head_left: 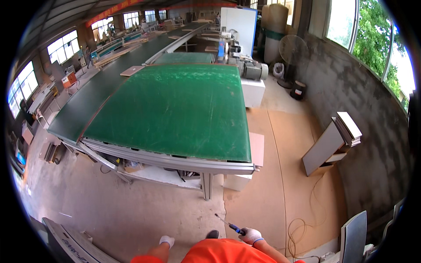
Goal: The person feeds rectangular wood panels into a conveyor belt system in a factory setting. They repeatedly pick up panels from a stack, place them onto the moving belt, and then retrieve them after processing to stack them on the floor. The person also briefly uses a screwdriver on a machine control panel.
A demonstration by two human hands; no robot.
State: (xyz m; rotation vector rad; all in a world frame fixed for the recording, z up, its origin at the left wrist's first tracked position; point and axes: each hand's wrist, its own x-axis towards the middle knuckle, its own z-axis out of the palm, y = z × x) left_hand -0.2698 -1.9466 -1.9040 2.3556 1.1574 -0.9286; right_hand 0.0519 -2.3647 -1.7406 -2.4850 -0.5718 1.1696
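My right hand (251, 235), in a white work glove, is closed around the blue handle of a screwdriver (228, 224) whose thin metal shaft points up and to the left over the floor. My left hand (167, 241), also in a white glove, shows only a little at the lower edge beside my orange clothing; whether it holds anything cannot be told. Both hands are low in the picture, well short of the green conveyor table (175, 109) ahead.
A long belt line (131, 57) runs away at the left. An electric motor (254, 70) and a standing fan (293, 52) sit at the far right, stacked white boards (337, 140) lean by the wall, a cable (302, 228) coils on the floor, and a grey panel (353, 236) stands at lower right.
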